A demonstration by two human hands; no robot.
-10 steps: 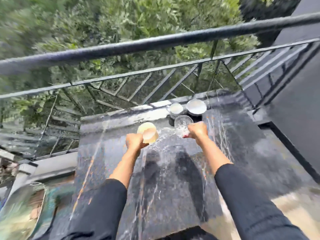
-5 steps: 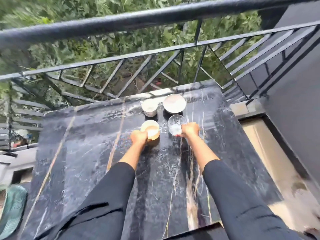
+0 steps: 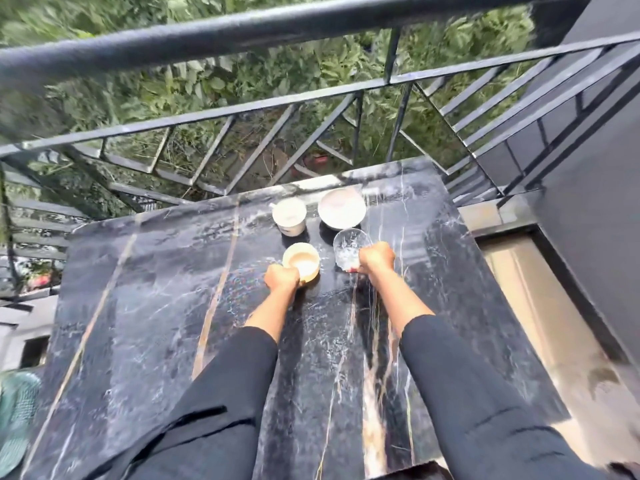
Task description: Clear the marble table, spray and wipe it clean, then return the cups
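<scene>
L hand [image 3: 281,277] grips tan cup [image 3: 301,261]; R hand [image 3: 376,258] grips glass [image 3: 348,247].

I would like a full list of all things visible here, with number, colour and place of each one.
marble table: one, black with pale veins, centre.
white mug: one, white, table's far part.
white bowl: one, white, right of the mug.
tan cup: one, tan, before the mug.
clear glass: one, transparent, before the bowl.
railing: one, black, behind the table.
plants: many, green, beyond the railing.
left hand: one, grips the tan cup.
right hand: one, grips the clear glass.
</scene>
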